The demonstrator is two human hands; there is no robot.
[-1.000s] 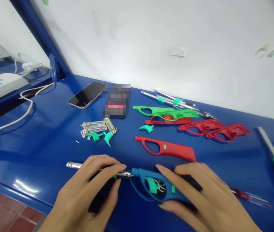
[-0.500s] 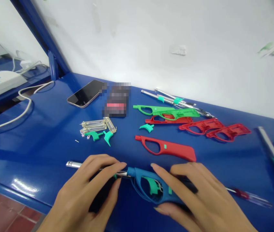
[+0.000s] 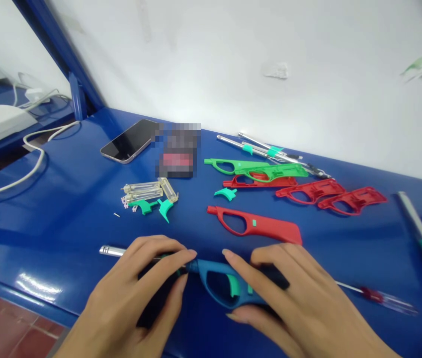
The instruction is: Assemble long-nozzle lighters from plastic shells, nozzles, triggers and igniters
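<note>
Blue casing (image 3: 213, 267), green trigger (image 3: 234, 286) inside, between hands (image 3: 132, 288)

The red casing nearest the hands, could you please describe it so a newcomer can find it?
On the blue table, look just beyond the right hand. The red casing lies there, its open loop to the left. Unlike the red pieces farther back, which show hollow insides, it shows its smooth outer side, with a small green patch.
</note>
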